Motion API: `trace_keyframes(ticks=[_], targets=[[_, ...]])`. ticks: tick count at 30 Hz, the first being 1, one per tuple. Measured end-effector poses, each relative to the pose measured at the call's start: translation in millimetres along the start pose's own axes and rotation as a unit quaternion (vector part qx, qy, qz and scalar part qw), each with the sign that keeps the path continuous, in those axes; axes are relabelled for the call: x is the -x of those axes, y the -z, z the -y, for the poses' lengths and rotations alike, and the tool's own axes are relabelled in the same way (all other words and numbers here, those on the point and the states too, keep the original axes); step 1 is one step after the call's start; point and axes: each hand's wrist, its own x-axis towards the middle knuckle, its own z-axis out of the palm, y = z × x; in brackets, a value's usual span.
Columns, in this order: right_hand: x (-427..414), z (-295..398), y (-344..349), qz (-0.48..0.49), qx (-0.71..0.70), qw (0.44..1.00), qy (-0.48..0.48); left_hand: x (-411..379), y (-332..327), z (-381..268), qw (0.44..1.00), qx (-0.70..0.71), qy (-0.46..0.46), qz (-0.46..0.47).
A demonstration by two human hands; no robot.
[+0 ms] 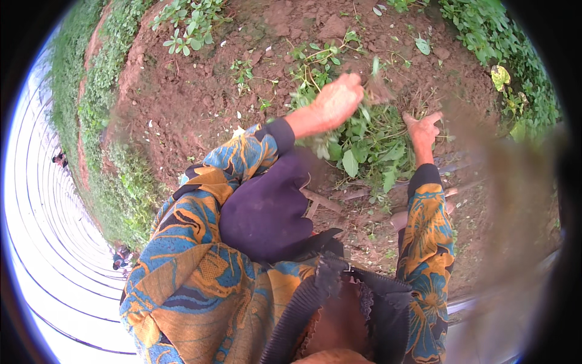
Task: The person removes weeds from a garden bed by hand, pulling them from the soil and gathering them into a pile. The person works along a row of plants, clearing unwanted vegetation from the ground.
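Note:
A loose heap of uprooted green plants (363,141) lies on brown soil (182,95) before me. My left hand (337,101) is above the heap's upper left side, its fingers curled at a blurred tuft of stems and roots (379,91); whether it grips the tuft cannot be told. At the heap's right edge, my right hand (422,129) rests by some dry roots, thumb and a finger spread apart. Leafy stems (318,59) trail over the soil beyond my left hand.
Low green plants grow in rows at the left (100,104) and upper right (491,36). My bent knee in purple cloth (268,204) is below the heap. Two distant people (120,258) are at the far left, near the ribbed cover (59,218). Something blurred hangs at the right.

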Motion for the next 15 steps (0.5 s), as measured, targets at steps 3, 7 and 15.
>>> trace_keyframes(ticks=[3,7,15], targets=[[-2.1,-5.5,0.4,-0.005,0.006,1.0,-0.006,-20.7,14.7,29.6,0.976,-0.185,0.034,0.108],[1.1,-0.4,3.6,-0.001,0.007,1.0,-0.014,-3.8,7.4,62.5,0.955,-0.259,0.13,0.063],[-6.4,-16.4,-6.7,-0.043,-0.003,0.999,0.016,1.4,0.6,105.4,0.964,-0.003,0.26,0.049]])
